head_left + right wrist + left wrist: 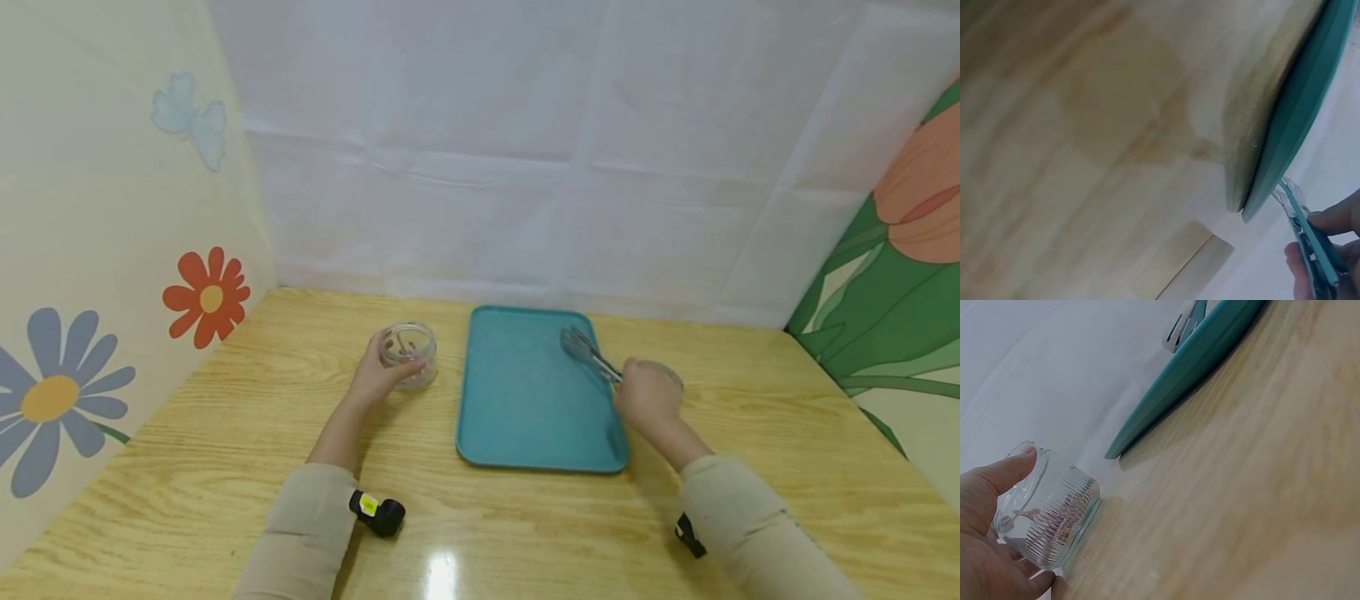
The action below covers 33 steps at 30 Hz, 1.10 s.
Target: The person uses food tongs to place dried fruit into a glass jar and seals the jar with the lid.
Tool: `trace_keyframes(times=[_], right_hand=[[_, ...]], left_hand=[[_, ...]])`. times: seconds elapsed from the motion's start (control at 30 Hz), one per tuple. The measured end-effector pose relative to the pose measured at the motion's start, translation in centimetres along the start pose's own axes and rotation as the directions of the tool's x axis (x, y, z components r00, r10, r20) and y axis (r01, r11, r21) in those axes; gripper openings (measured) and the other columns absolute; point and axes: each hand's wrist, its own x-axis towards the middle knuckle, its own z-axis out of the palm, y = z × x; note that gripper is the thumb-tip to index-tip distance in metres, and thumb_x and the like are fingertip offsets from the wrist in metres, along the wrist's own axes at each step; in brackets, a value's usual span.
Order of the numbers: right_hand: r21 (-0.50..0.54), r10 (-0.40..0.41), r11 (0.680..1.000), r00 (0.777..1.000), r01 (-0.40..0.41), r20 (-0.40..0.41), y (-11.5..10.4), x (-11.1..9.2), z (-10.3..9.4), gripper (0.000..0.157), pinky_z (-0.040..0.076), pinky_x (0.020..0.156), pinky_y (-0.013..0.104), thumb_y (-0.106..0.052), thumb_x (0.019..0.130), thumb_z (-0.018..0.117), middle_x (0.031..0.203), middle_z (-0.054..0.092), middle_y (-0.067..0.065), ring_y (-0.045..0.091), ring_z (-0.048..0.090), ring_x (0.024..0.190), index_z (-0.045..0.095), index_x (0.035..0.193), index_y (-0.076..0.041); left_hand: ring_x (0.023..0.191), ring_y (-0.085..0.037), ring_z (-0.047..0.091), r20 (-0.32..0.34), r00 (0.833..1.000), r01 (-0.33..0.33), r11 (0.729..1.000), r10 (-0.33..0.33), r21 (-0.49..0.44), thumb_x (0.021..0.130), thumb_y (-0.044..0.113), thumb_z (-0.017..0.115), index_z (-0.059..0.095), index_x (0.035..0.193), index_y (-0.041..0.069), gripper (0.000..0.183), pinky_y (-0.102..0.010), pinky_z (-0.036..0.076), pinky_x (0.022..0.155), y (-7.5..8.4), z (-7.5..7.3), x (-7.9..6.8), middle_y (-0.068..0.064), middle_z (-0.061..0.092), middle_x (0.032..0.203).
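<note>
My left hand [378, 371] grips a clear glass jar [408, 379], thumb on the near side and fingers round the far side. The jar has ribbed walls and stands on the table; small reddish-brown pieces [1060, 519] show through the glass in the left wrist view. In my right hand [648, 396] is a pair of metal tongs [588, 354], pinched between thumb and fingers. Their tips point to the far left, over the right part of a blue-green tray [525, 417]. Nothing shows between the tips.
Just beyond my right hand, a curved clear rim [672, 375] is mostly hidden; I cannot tell what it belongs to. The wooden table [487, 533] meets a white cloth [480, 208] at the back. Walls painted with flowers stand left and right.
</note>
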Motion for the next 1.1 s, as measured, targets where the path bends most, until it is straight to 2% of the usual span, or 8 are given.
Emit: trace_keyframes(times=[0.23,0.67,0.83,0.97,1.1], right_hand=[[0.011,-0.03,0.999,0.999,0.03,-0.039,0.07,-0.16,0.06,0.014,0.037,0.042,0.039,-0.009,0.072,0.059,0.057,0.047,0.009,0.029,0.051,0.053,0.049,0.065,-0.001],[0.091,-0.01,0.996,1.0,0.009,0.009,0.08,-0.31,-0.47,0.016,0.035,0.043,0.038,-0.011,0.077,0.057,0.057,0.046,0.006,0.024,0.047,0.05,0.048,0.068,-0.002],[0.107,-0.005,0.994,1.0,0.005,0.001,-0.05,-0.38,-0.59,0.016,0.035,0.044,0.04,-0.011,0.077,0.057,0.057,0.046,0.007,0.026,0.048,0.051,0.048,0.068,-0.003],[0.111,-0.004,0.994,1.0,0.004,0.0,-0.08,-0.43,-0.68,0.016,0.036,0.045,0.041,-0.012,0.078,0.057,0.057,0.047,0.007,0.027,0.048,0.052,0.047,0.068,-0.003],[0.124,0.003,0.992,1.0,-0.004,0.011,-0.15,-0.33,-0.87,0.016,0.035,0.044,0.039,-0.013,0.079,0.056,0.058,0.048,0.007,0.025,0.048,0.051,0.048,0.069,-0.004]], left_hand=[[0.123,-0.036,0.018,0.004,1.0,-0.003,1.0,0.003,-0.006,0.077,0.022,0.067,0.004,0.139,0.012,0.089,-0.044,0.025,0.095,0.06,-0.02,-0.04,-0.017,0.01,0.14],[0.123,-0.036,0.017,0.003,1.0,-0.004,1.0,0.004,-0.001,0.077,0.022,0.067,0.003,0.139,0.012,0.089,-0.044,0.024,0.096,0.01,-0.07,-0.08,-0.017,0.01,0.14],[0.123,-0.036,0.016,0.003,1.0,-0.003,1.0,0.003,-0.006,0.077,0.022,0.067,0.004,0.139,0.013,0.09,-0.045,0.023,0.096,-0.08,-0.03,-0.05,-0.017,0.01,0.14],[0.123,-0.038,0.016,0.008,1.0,-0.002,1.0,0.002,-0.014,0.077,0.018,0.066,0.004,0.139,0.011,0.088,-0.046,0.023,0.096,0.44,0.04,-0.4,-0.019,0.009,0.14],[0.122,-0.038,0.017,0.006,1.0,-0.008,1.0,0.008,-0.004,0.077,0.02,0.067,0.005,0.139,0.011,0.088,-0.045,0.023,0.095,0.26,-0.02,-0.21,-0.019,0.011,0.139]])
